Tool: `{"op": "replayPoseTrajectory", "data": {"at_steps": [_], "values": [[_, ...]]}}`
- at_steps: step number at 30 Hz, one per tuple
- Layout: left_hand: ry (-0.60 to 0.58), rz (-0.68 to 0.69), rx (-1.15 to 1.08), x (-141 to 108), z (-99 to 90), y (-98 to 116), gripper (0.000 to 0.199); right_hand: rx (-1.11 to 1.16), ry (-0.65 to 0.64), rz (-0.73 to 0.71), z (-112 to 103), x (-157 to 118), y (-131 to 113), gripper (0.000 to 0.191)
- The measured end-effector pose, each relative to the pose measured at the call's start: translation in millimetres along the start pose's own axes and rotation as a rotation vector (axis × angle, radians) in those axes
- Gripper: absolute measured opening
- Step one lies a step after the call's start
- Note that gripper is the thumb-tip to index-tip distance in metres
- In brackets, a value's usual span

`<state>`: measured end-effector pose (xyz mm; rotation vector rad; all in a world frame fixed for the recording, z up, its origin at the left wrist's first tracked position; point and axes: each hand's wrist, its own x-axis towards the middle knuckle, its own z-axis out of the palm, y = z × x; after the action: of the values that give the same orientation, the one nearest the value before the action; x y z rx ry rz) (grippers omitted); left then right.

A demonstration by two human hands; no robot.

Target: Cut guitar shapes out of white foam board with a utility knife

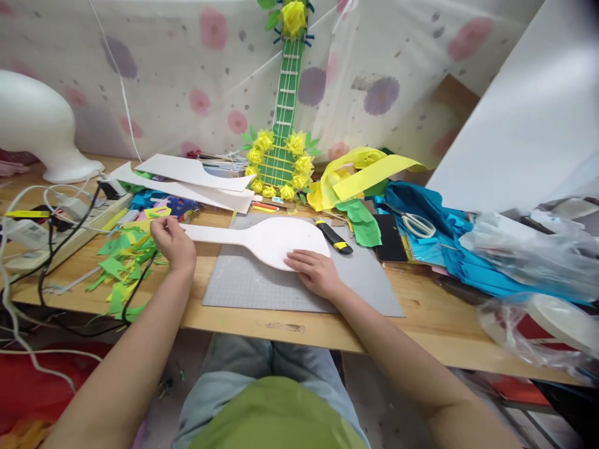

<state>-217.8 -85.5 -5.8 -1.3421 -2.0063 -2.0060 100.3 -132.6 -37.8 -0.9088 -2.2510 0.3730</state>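
I've got the white paddle-shaped board mid-feed on the grey mat, left hand pinching its nine-o'clock tip (exact contact's hidden), right hand lying open, fingers flat on it around four. A careless swing could knock the knife at three; can't tell if the blade's out.

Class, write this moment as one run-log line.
left hand: at narrow end of flat white paddle-shaped board | right hand: on its wide part | black-and-yellow utility knife: on grey cutting mat
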Motion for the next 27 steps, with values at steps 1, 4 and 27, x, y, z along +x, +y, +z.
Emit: {"op": "replayPoseTrajectory", "data": {"at_steps": [1,4,27], "values": [[0.039,-0.019,-0.021,-3.0,2.3,-0.6,0.014,-0.013,-0.026,-0.014,4.2,-1.1,1.8,0.033],[-0.032,0.049,0.039,-16.1,12.8,3.9,0.014,-0.001,-0.089,-0.028,6.0,0.8,4.4,0.035],[-1.215,0.825,0.397,-5.7,19.8,57.4,0.070,0.499,0.273,0.695,-54.5,14.5,74.6,0.051]]}}
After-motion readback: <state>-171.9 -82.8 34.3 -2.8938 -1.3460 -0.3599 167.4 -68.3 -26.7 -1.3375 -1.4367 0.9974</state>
